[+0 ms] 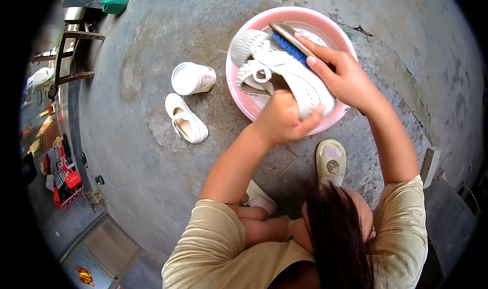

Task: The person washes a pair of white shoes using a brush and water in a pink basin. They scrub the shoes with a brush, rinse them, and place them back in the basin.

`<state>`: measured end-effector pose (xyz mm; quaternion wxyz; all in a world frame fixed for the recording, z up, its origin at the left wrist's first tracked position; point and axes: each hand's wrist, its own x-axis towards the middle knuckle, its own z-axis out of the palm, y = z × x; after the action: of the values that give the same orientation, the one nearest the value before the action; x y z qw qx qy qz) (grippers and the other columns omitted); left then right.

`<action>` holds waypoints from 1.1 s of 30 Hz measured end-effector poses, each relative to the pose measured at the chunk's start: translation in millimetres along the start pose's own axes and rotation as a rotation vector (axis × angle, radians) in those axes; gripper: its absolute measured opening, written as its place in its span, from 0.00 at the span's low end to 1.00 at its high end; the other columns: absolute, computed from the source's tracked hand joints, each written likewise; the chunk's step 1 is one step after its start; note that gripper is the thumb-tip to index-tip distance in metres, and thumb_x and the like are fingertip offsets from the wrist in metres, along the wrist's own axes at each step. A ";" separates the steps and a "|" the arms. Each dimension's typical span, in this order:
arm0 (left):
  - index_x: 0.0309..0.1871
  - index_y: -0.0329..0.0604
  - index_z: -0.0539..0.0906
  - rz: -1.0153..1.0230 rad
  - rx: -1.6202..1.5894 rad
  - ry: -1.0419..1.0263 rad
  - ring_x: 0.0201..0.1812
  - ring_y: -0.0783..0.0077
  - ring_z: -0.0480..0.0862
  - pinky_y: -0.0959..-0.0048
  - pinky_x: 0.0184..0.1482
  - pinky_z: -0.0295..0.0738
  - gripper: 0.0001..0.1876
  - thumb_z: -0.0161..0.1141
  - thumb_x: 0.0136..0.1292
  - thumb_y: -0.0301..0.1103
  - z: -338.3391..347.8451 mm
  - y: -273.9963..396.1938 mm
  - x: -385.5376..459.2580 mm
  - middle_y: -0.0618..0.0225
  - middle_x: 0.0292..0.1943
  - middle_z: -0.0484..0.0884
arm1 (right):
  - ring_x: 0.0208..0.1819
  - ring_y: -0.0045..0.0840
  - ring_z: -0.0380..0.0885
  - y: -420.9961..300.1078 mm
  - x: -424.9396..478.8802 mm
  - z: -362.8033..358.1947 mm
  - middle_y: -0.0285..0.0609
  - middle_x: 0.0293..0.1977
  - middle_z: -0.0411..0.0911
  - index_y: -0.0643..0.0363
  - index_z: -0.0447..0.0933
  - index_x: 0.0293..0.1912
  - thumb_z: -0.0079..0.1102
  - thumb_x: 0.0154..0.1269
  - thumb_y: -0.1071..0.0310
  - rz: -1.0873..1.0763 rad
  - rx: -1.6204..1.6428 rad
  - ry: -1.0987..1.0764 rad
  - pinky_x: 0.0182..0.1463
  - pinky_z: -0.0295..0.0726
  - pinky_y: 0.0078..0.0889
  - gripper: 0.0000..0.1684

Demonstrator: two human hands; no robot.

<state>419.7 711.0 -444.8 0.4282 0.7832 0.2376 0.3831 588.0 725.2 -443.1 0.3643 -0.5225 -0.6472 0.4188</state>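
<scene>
A white lace-up shoe (293, 66) is held over a pink plastic basin (239, 98). My left hand (284, 115) grips it near the heel opening, with the fingers partly hidden inside. In my right hand (339, 73) is a scrubbing brush (286, 33) with a wooden back and blue bristles. Those bristles press against the side of the shoe's upper. Loose laces and a textured white part lie toward the left of the shoe. Some of the basin's inside is hidden behind the shoe and my hands.
Left of the basin, a white tub (187, 78) and a white strapped shoe (187, 119) sit on the concrete floor (126, 136). My slippered foot (331, 161) is close below the basin. Farther left are a wooden ladder-like frame (78, 35), a green watering can (115, 4) and a pink basket (73, 198).
</scene>
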 end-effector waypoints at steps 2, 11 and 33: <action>0.37 0.34 0.80 -0.054 -0.106 0.004 0.34 0.60 0.82 0.70 0.40 0.75 0.08 0.58 0.54 0.26 2.6 9.2 -0.8 0.57 0.32 0.82 | 0.21 0.14 0.71 18.6 4.0 0.5 0.40 0.37 0.78 0.50 0.62 0.64 0.46 0.68 0.56 0.091 0.253 -0.054 0.26 0.71 0.20 0.27; 0.36 0.35 0.81 0.093 0.189 -0.183 0.33 0.57 0.81 0.65 0.39 0.75 0.14 0.65 0.49 0.34 -13.9 10.7 4.9 0.60 0.31 0.82 | 0.16 0.06 0.64 39.4 -26.5 29.0 0.39 0.45 0.73 0.54 0.46 0.69 0.62 0.47 0.40 0.342 1.112 -0.097 0.13 0.58 0.06 0.57; 0.69 0.39 0.51 -0.477 -1.472 0.541 0.65 0.55 0.60 0.58 0.65 0.58 0.37 0.27 0.67 0.61 -39.3 -29.9 10.7 0.53 0.67 0.56 | 0.40 0.26 0.74 27.9 -61.9 42.7 0.46 0.45 0.71 0.55 0.58 0.66 0.57 0.58 0.71 -0.016 0.089 0.202 0.46 0.73 0.29 0.36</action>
<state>393.2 753.2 -452.7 0.8304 0.1105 0.1806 0.5154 571.2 660.5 -487.4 0.4540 -0.5402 -0.5922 0.3891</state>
